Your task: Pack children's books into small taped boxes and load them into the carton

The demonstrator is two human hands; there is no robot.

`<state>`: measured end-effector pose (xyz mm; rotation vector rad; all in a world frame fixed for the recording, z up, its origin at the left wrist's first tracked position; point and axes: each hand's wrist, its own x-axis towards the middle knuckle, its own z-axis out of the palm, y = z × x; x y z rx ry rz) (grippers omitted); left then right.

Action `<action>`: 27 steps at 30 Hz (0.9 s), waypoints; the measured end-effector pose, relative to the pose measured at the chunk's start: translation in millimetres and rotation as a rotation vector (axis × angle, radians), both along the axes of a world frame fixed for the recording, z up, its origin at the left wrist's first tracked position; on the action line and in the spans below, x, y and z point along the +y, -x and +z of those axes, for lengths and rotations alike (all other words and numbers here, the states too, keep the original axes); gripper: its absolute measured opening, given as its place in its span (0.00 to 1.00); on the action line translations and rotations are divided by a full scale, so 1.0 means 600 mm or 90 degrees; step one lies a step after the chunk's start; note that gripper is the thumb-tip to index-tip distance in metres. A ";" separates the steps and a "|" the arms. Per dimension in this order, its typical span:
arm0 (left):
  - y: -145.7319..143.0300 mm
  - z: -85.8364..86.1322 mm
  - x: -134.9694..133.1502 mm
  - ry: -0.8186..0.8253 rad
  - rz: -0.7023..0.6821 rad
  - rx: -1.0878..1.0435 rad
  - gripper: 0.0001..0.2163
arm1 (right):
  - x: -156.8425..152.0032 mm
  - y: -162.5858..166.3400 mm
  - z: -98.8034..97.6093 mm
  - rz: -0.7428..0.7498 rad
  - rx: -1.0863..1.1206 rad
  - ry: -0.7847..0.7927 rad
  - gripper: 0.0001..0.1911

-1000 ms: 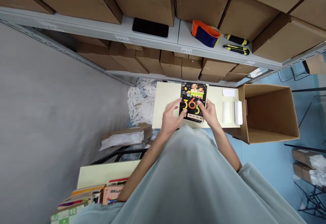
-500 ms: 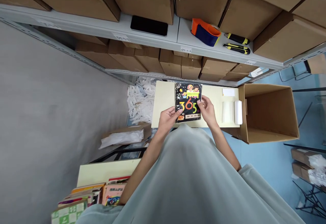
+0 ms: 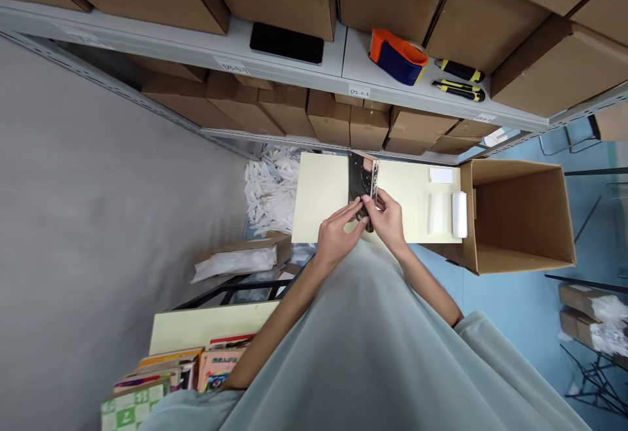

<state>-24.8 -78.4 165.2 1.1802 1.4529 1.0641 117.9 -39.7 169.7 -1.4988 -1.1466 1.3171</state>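
Observation:
A black-covered book [image 3: 361, 176] is tilted up on its side above the cream tabletop [image 3: 318, 189], so a narrow edge and part of the dark cover show. My right hand [image 3: 387, 216] pinches it at the right, thumb on the cover near its lower part. From the left, my left hand [image 3: 339, 233] closes on the lower cover, its fingertips meeting the right thumb. The book's lower end is partly hidden by my fingers.
Right of the book lie a white roll [image 3: 459, 215] and a small white card [image 3: 441, 176]. An open cardboard box [image 3: 523, 264] stands beyond. A shelf ahead holds boxes, a phone [image 3: 286, 43], a tape dispenser [image 3: 398, 58] and cutters [image 3: 459, 89]. Books [image 3: 220, 365] are stacked behind left.
The book has turned from front cover facing up to standing on edge, tilted. My left hand has moved right across its lower part, closer to my right hand.

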 end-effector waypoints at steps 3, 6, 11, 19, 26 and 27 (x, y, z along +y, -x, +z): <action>0.009 -0.004 0.008 -0.019 -0.025 -0.004 0.20 | 0.020 -0.020 -0.006 0.005 0.004 0.003 0.29; 0.028 -0.016 0.023 -0.049 0.037 0.050 0.26 | 0.033 -0.038 -0.002 0.006 0.076 0.029 0.33; 0.069 -0.033 0.046 0.121 0.067 -0.143 0.39 | 0.030 -0.068 0.020 0.028 0.148 0.057 0.34; 0.068 -0.030 0.045 0.174 -0.038 -0.280 0.31 | 0.025 -0.089 -0.033 0.012 0.081 0.049 0.37; 0.037 -0.040 0.027 -0.017 0.032 0.079 0.25 | 0.012 -0.034 -0.049 0.010 0.003 0.008 0.46; 0.031 -0.039 0.020 -0.045 0.019 0.130 0.22 | 0.004 -0.019 -0.043 0.034 0.026 0.015 0.45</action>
